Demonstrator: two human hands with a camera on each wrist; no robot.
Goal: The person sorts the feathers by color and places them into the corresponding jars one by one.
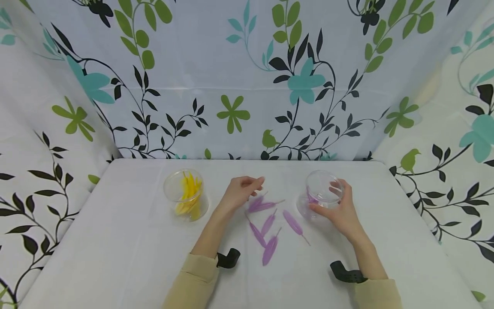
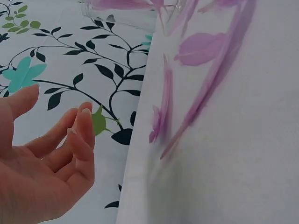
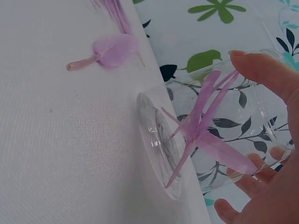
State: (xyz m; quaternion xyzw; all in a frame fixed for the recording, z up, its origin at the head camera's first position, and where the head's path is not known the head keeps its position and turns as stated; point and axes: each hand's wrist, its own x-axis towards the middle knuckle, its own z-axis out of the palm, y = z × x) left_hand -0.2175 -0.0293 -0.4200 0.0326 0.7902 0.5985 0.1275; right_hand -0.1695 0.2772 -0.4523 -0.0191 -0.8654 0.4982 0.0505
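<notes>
Right hand (image 1: 339, 210) curled round a smooth clear jar (image 1: 322, 195), left hand (image 1: 241, 191) loosely open, empty, over slender purple feathers (image 1: 266, 227).

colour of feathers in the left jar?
Yellow feathers in the clear left jar; shows best in the head view.

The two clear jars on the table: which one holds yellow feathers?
The left jar, standing untouched beside the left hand; the right hand grips the other jar.

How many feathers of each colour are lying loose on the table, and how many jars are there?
Loose purple feathers: 6
Loose yellow feathers: 0; the yellow ones sit in the left jar, too bunched to count
Clear jars: 2, counting the right jar
Total: 8
</notes>
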